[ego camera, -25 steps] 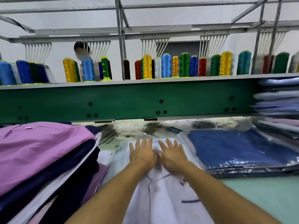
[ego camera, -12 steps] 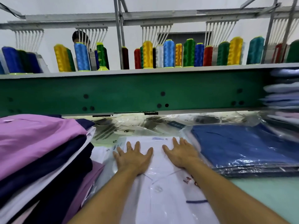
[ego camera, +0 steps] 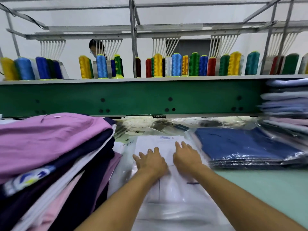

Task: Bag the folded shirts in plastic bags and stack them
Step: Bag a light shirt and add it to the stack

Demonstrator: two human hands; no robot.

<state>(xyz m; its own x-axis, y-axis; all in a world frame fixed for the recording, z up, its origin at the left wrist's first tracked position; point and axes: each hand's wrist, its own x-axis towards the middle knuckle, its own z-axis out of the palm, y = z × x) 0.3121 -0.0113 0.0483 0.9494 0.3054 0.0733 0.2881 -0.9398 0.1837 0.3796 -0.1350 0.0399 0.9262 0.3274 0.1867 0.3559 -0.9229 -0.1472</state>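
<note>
the person is pressing both palms flat, fingers spread, on the white shirt (ego camera: 168, 194) lying in its plastic bag (ego camera: 128, 172) on the table (ego camera: 266, 185), left hand (ego camera: 150, 161) beside right hand (ego camera: 186, 157), neither one gripping. it is lying between the unbagged pile (ego camera: 55, 147) and the bagged blue stack (ego camera: 246, 147). air trapped inside is likely leaving the pack puffy and sliding off later.

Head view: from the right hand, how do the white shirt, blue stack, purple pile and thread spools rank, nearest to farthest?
1. White shirt: directly under the right hand, touching it.
2. Blue stack: just to its right.
3. Purple pile: to the left, beyond the left hand.
4. Thread spools: up on the shelf behind.
</note>
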